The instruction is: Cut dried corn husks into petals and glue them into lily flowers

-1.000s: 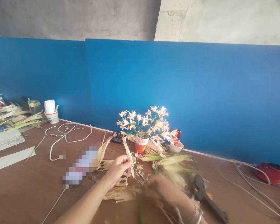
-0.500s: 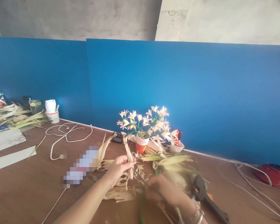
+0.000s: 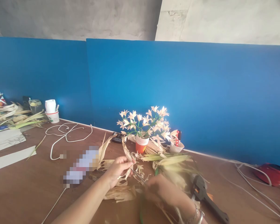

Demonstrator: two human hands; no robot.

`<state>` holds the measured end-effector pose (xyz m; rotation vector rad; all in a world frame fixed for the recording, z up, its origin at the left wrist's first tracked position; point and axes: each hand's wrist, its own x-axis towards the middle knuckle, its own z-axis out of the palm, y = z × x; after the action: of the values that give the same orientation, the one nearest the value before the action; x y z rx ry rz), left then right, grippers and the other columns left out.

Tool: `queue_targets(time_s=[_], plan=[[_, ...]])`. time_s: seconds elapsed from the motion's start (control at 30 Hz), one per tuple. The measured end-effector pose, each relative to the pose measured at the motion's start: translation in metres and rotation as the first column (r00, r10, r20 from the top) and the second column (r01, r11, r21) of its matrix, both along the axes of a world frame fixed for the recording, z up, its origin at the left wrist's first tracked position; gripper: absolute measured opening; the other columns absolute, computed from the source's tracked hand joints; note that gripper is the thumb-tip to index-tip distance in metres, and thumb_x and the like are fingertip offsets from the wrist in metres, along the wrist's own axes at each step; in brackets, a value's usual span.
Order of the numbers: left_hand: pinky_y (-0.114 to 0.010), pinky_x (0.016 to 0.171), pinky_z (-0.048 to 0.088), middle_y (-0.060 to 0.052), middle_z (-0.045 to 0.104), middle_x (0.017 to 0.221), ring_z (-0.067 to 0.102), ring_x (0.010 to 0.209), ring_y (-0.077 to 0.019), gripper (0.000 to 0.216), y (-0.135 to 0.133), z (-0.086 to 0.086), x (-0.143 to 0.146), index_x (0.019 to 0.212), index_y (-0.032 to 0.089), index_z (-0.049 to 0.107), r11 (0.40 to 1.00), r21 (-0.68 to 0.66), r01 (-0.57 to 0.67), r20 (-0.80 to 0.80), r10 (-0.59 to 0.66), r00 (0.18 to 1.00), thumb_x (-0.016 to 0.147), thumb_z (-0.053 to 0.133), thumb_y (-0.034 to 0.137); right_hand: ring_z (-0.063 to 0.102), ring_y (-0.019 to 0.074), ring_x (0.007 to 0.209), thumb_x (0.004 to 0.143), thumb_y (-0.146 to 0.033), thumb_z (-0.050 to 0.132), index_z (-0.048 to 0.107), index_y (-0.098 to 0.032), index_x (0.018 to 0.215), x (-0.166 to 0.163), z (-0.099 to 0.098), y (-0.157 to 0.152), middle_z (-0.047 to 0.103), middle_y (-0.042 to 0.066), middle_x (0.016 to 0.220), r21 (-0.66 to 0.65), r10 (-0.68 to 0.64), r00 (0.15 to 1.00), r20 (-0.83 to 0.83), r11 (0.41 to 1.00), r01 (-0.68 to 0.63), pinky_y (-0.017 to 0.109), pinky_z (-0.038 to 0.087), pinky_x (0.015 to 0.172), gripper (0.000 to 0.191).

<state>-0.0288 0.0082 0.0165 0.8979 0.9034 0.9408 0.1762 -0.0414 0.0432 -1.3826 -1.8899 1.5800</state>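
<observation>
My left hand [image 3: 119,170] pinches a strip of dried corn husk [image 3: 127,151] between thumb and fingers, its top end pointing up. Against the lower part of the strip lie the thin metal blades of scissors [image 3: 138,176]. My right hand [image 3: 158,189], smeared by motion, is closed around the scissors; their handles are hidden in it. Loose husk pieces [image 3: 121,193] with notched edges lie beneath my hands. Just behind, husk flowers [image 3: 156,126] on green stems stand in an orange and white paper cup [image 3: 142,144].
A black glue gun [image 3: 206,197] lies right of my right hand, near pale green husks [image 3: 175,165]. A white cup [image 3: 176,147] holds a red-handled tool. Left are a white cable [image 3: 66,133], a blurred-out item [image 3: 81,166] and a husk pile [image 3: 16,115]. A blue partition [image 3: 177,81] stands behind.
The husk strip has tilted left and dropped slightly in my left hand. My right hand and the scissors have shifted only a little.
</observation>
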Motion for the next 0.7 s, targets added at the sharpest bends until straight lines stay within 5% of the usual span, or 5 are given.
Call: queue_targets(time_s=[0.3, 0.53, 0.7], plan=[[-0.023, 0.056, 0.045, -0.001, 0.065, 0.067, 0.059, 0.059, -0.0127, 0.030, 0.002, 0.001, -0.002, 0.084, 0.012, 0.070, 0.993, 0.112, -0.026, -0.032, 0.030, 0.999, 0.061, 0.078, 0.028, 0.044, 0.0067, 0.034, 0.063, -0.028, 0.060, 0.064, -0.014, 0.067, 0.002, -0.005, 0.001, 0.049, -0.006, 0.042, -0.009, -0.079, 0.997, 0.011, 0.997, 0.079, 0.016, 0.036, 0.034, 0.015], [-0.024, 0.056, 0.044, -0.001, 0.066, 0.063, 0.057, 0.057, -0.0126, 0.024, 0.002, 0.007, 0.000, 0.074, 0.012, 0.069, 0.943, 0.173, -0.283, -0.150, 0.310, 0.939, 0.061, 0.076, 0.031, 0.045, 0.0071, 0.035, 0.065, -0.040, 0.065, 0.063, -0.013, 0.063, 0.007, -0.010, 0.002, 0.047, -0.006, 0.040, 0.003, -0.106, 0.992, -0.065, 0.994, 0.106, 0.017, 0.037, 0.035, 0.027], [-0.024, 0.055, 0.046, -0.001, 0.067, 0.061, 0.059, 0.056, -0.0142, 0.023, 0.002, 0.007, 0.003, 0.066, 0.014, 0.067, 0.925, 0.146, -0.351, -0.078, 0.365, 0.928, 0.055, 0.079, 0.031, 0.046, 0.0073, 0.034, 0.064, -0.040, 0.066, 0.060, -0.015, 0.062, 0.007, -0.019, 0.004, 0.049, -0.006, 0.040, -0.046, -0.117, 0.989, -0.087, 0.993, 0.113, 0.016, 0.036, 0.033, 0.026]])
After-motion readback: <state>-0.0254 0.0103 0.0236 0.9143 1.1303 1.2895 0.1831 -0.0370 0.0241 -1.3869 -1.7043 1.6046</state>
